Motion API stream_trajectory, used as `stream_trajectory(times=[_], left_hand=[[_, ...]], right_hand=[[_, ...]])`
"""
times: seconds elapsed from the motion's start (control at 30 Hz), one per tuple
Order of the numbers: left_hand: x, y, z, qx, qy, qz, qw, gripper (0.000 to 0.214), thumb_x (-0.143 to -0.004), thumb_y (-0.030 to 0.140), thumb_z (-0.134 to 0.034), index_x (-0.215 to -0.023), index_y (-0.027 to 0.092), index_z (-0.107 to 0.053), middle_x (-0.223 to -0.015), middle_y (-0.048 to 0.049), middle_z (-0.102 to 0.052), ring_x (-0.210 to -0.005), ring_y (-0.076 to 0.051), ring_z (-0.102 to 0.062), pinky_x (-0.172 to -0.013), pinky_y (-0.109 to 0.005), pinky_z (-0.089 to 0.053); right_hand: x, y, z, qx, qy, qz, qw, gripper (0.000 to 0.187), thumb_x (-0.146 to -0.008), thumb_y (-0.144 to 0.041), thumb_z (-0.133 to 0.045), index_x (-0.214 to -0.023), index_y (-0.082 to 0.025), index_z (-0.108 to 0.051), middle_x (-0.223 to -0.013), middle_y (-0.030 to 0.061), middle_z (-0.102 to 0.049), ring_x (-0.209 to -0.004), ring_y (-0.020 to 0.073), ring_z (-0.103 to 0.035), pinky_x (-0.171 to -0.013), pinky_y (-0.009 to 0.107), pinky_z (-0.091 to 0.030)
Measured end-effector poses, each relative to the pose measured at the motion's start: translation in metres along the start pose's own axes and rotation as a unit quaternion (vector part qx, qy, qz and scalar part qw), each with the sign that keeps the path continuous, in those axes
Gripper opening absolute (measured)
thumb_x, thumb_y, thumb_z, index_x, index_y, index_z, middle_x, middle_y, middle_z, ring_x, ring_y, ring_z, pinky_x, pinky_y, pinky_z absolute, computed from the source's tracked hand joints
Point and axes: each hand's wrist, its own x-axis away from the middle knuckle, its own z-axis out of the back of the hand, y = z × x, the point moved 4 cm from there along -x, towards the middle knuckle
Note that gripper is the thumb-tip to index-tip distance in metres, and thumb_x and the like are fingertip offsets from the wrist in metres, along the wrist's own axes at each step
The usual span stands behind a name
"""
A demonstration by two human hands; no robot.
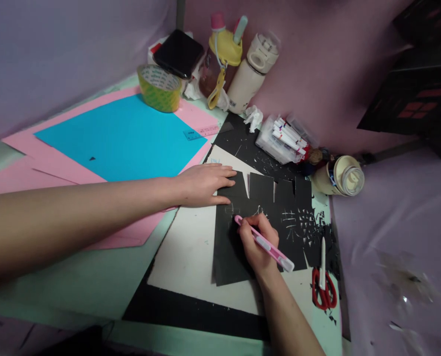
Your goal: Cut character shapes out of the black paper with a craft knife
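My left hand (205, 184) lies flat with its fingers spread, the fingertips on the upper left of a sheet of black paper (229, 257). In my right hand (260, 242) is a slim pink craft knife (270, 248) with a pale slider, its front end down near a faint outlined character on the paper. Its blade is too small to make out. To the right, more characters are marked or cut in the black paper, the rightmost in many small pieces. Slits divide the sheet's top edge into flaps. A white board (183, 247) lies underneath.
Red-handled scissors (323, 291) and a white pen (323, 252) lie at right among black scraps. Blue paper (123, 138) on pink sheets, a clear ruler (201, 132) and a tape roll (160, 89) are at left. Bottles (248, 79), a marker box (281, 140) and a cup (341, 175) stand behind.
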Motion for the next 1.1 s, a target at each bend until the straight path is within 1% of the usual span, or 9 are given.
stream_trajectory(times=[0.27, 0.43, 0.7, 0.8, 0.9, 1.0, 1.1], left_hand=[[-0.0002, 0.0, 0.0004, -0.004, -0.003, 0.001, 1.0, 0.054, -0.092, 0.052, -0.057, -0.134, 0.018, -0.058, -0.153, -0.0076, -0.042, -0.144, -0.025, -0.034, -0.119, -0.038, -0.024], [-0.0003, -0.0004, 0.0002, -0.004, 0.001, -0.002, 1.0, 0.054, -0.091, 0.052, -0.058, -0.133, 0.018, -0.059, -0.153, -0.0078, -0.042, -0.144, -0.024, -0.035, -0.119, -0.038, -0.025], [-0.0002, -0.0001, -0.0005, -0.013, -0.003, -0.003, 1.0, 0.055, -0.092, 0.053, -0.056, -0.134, 0.017, -0.059, -0.153, -0.0078, -0.042, -0.144, -0.025, -0.035, -0.119, -0.039, -0.025], [-0.0003, -0.0001, -0.0006, -0.012, 0.0, -0.003, 1.0, 0.055, -0.092, 0.053, -0.056, -0.134, 0.017, -0.059, -0.153, -0.0077, -0.042, -0.144, -0.025, -0.034, -0.119, -0.039, -0.025], [-0.0006, 0.0001, -0.0003, -0.011, 0.001, -0.002, 1.0, 0.054, -0.092, 0.052, -0.057, -0.134, 0.018, -0.059, -0.153, -0.0076, -0.042, -0.144, -0.024, -0.035, -0.119, -0.038, -0.024], [-0.0006, 0.0001, 0.0001, -0.008, 0.002, -0.001, 1.0, 0.054, -0.092, 0.052, -0.058, -0.133, 0.018, -0.059, -0.152, -0.0075, -0.043, -0.144, -0.024, -0.035, -0.119, -0.037, -0.024], [-0.0006, -0.0003, -0.0003, -0.003, 0.003, -0.001, 1.0, 0.054, -0.091, 0.052, -0.058, -0.133, 0.018, -0.059, -0.153, -0.0072, -0.042, -0.144, -0.025, -0.035, -0.119, -0.038, -0.024]], right_hand=[[-0.0018, -0.0019, 0.0013, -0.012, 0.032, -0.007, 0.999, 0.02, -0.084, -0.03, -0.061, -0.066, -0.021, -0.057, -0.054, -0.0025, -0.062, -0.045, 0.0111, -0.053, -0.046, 0.022, -0.042], [-0.0029, 0.0007, -0.0025, -0.035, 0.021, -0.026, 0.999, 0.019, -0.085, -0.034, -0.065, -0.072, -0.02, -0.06, -0.062, 0.0003, -0.067, -0.05, 0.0125, -0.058, -0.049, 0.023, -0.045], [-0.0028, 0.0027, -0.0045, -0.038, 0.018, -0.033, 0.999, 0.021, -0.086, -0.035, -0.064, -0.073, -0.02, -0.059, -0.063, 0.0007, -0.067, -0.053, 0.0132, -0.059, -0.05, 0.023, -0.045], [-0.004, 0.0012, -0.0051, -0.033, 0.028, -0.027, 0.999, 0.021, -0.086, -0.035, -0.063, -0.072, -0.02, -0.058, -0.063, 0.0006, -0.067, -0.052, 0.0129, -0.059, -0.05, 0.023, -0.046], [-0.0051, -0.0029, -0.0061, -0.01, 0.034, 0.001, 0.999, 0.02, -0.087, -0.033, -0.062, -0.072, -0.02, -0.058, -0.063, -0.0005, -0.066, -0.05, 0.0115, -0.057, -0.052, 0.022, -0.045], [-0.0044, -0.0052, -0.0065, 0.027, 0.031, 0.027, 0.999, 0.02, -0.087, -0.03, -0.061, -0.07, -0.021, -0.056, -0.057, -0.0037, -0.059, -0.046, 0.0097, -0.049, -0.048, 0.021, -0.041], [-0.0024, -0.0041, -0.0063, 0.047, 0.025, 0.036, 0.998, 0.021, -0.087, -0.029, -0.06, -0.068, -0.021, -0.054, -0.054, -0.0059, -0.052, -0.044, 0.0089, -0.044, -0.047, 0.021, -0.038]])
